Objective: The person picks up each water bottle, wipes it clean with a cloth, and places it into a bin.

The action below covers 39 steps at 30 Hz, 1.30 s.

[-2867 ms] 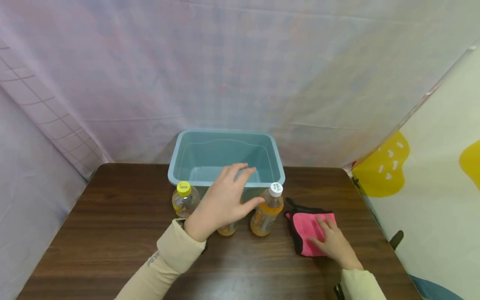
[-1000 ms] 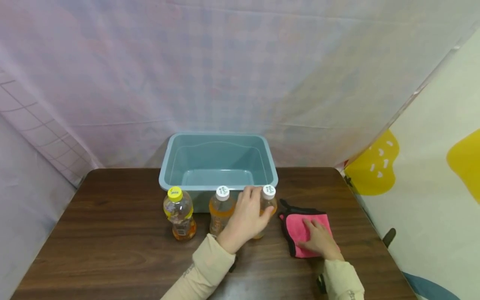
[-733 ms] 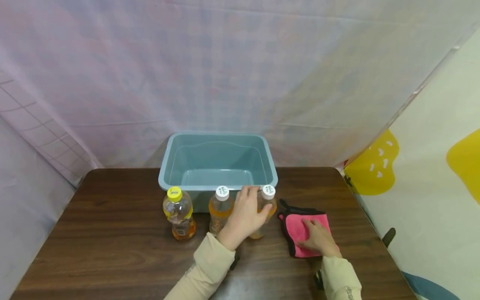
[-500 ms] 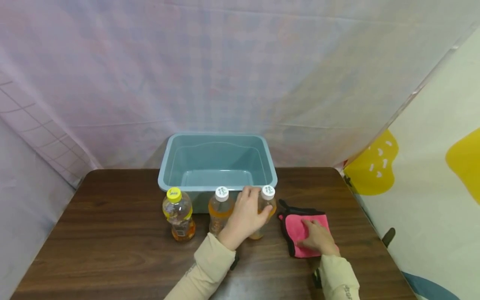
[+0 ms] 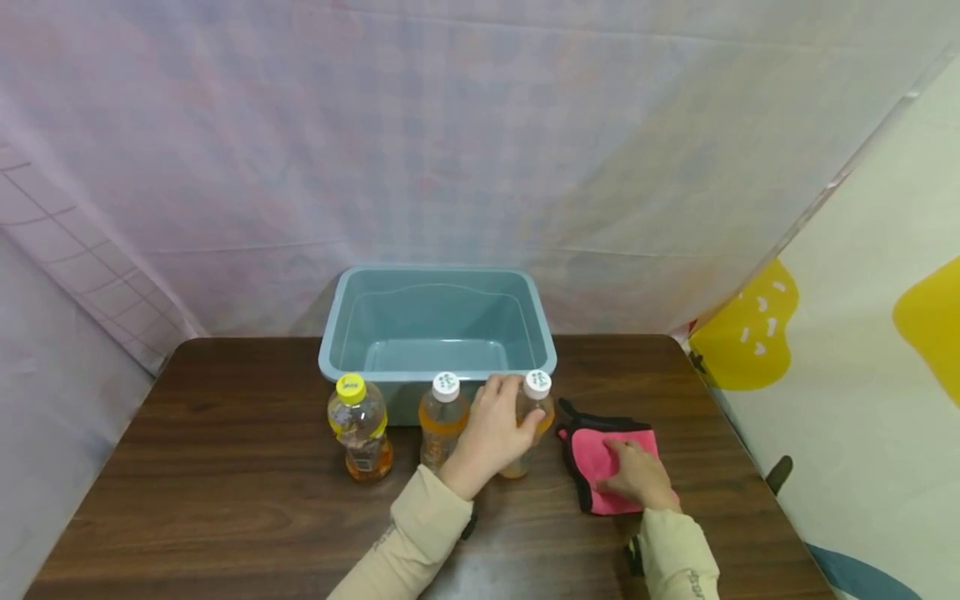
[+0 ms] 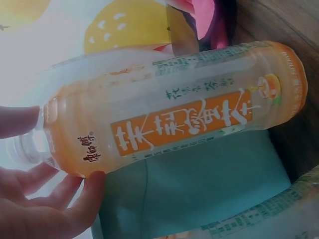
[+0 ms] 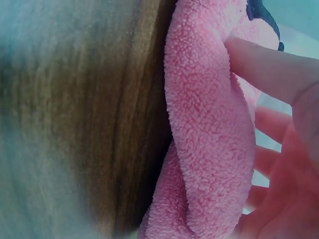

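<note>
My left hand [image 5: 491, 429] grips the rightmost tea bottle [image 6: 184, 114] near its neck. That plastic bottle stands upright, with a white cap [image 5: 537, 383] and an orange label; the hand hides part of it in the head view. Its thumb [image 6: 17, 122] is on one side of the neck and fingers [image 6: 87, 199] lie against the other. My right hand [image 5: 643, 477] rests on a folded pink cloth [image 5: 592, 454] with black edging. In the right wrist view, the thumb [image 7: 269, 69] presses into the fluffy pink fabric, and the other fingers touch it loosely.
Left of the held bottle stand another white-capped bottle [image 5: 442, 421] and a yellow-capped bottle [image 5: 362, 437]. Close behind the bottles sits a blue-green plastic bin [image 5: 438, 375]. All are on a dark wooden table [image 5: 225, 500], with a hanging curtain [image 5: 450, 150] at its back.
My left hand has moved right and down from above the middle bottle to the rightmost bottle's neck. The right hand stays on the cloth, its fingers drawn slightly closer together.
</note>
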### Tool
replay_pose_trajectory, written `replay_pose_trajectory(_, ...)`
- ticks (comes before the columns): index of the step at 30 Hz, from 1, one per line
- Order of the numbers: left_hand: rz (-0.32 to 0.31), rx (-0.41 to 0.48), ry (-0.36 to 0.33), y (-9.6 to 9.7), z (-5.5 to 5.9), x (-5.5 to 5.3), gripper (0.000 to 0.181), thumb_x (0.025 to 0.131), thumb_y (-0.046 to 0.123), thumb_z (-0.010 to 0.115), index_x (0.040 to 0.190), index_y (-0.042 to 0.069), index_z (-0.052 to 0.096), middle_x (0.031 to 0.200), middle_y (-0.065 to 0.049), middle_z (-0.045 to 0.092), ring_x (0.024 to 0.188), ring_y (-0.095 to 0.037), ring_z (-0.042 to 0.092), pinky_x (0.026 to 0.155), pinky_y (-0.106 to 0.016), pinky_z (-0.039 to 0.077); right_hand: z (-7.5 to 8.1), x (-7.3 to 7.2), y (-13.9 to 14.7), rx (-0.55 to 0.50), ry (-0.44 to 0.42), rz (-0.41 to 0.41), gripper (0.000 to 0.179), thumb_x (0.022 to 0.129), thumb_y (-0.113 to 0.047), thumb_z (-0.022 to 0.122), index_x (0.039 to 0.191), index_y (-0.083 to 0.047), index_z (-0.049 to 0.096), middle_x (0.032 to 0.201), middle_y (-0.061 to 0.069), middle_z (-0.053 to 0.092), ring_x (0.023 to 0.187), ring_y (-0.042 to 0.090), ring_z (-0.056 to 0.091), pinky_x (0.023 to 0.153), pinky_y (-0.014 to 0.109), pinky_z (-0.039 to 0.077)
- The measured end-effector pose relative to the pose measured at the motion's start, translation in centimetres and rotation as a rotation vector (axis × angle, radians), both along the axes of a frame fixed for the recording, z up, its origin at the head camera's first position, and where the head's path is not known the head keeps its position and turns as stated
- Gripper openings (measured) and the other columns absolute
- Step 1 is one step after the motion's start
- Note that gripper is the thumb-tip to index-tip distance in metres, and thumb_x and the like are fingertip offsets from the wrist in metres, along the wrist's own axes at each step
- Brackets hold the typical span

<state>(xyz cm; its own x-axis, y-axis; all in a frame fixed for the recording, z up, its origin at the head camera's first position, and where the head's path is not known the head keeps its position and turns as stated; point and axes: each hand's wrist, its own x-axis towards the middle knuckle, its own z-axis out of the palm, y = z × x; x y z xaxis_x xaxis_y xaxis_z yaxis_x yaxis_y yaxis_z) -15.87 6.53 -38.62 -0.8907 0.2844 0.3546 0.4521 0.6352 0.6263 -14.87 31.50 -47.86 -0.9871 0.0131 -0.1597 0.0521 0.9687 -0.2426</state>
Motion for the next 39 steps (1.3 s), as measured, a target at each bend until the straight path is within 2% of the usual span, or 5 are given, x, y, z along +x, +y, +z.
replay_pose_trajectory(12,0.022,-0.044,0.011,0.1,0.2,0.1,0.043,0.083,0.026,0.064,0.116,0.002,0.052,0.108,-0.015,0.053,0.096,-0.03,0.053,0.083,-0.038,0.045,-0.1,0.1,-0.6,0.04,0.078,-0.002,0.055,0.065,-0.024,0.073,0.114,-0.004,0.059,0.106,0.023,0.06,0.089,0.043,0.057,0.073,0.053,0.044)
replay_pose_trajectory(18,0.031,-0.05,0.041,0.1,-0.1,0.1,0.042,0.082,0.026,0.064,0.114,0.002,0.052,0.104,-0.014,0.052,0.092,-0.029,0.053,0.08,-0.037,0.045,-0.5,0.5,-1.3,0.02,0.147,-0.088,0.043,0.067,-0.016,0.068,0.109,-0.009,0.064,0.096,0.021,0.064,0.078,0.041,0.059,0.062,0.052,0.045)
replay_pose_trajectory(25,0.032,-0.039,0.049,0.1,-0.1,0.0,0.042,0.081,0.026,0.065,0.113,0.002,0.052,0.103,-0.015,0.053,0.092,-0.03,0.053,0.081,-0.038,0.045,-1.4,1.4,-2.3,-0.005,0.312,-0.184,0.031,0.066,-0.007,0.061,0.097,-0.01,0.068,0.083,0.02,0.066,0.066,0.044,0.058,0.05,0.051,0.042)
replay_pose_trajectory(33,0.029,-0.045,0.021,0.1,0.1,0.1,0.043,0.082,0.028,0.064,0.114,0.003,0.051,0.106,-0.015,0.052,0.096,-0.03,0.052,0.084,-0.038,0.045,-1.6,1.8,-2.2,-0.016,0.301,-0.209,0.031,0.07,-0.008,0.063,0.101,-0.009,0.066,0.087,0.022,0.065,0.069,0.045,0.059,0.047,0.049,0.041)
replay_pose_trajectory(39,0.024,-0.039,0.012,0.1,0.2,0.1,0.043,0.082,0.028,0.064,0.115,0.004,0.051,0.106,-0.014,0.052,0.094,-0.029,0.052,0.082,-0.037,0.045,-0.9,2.4,-1.5,-0.11,0.323,-0.268,0.031,0.073,-0.011,0.064,0.104,-0.008,0.064,0.091,0.025,0.063,0.07,0.047,0.057,0.049,0.051,0.04)
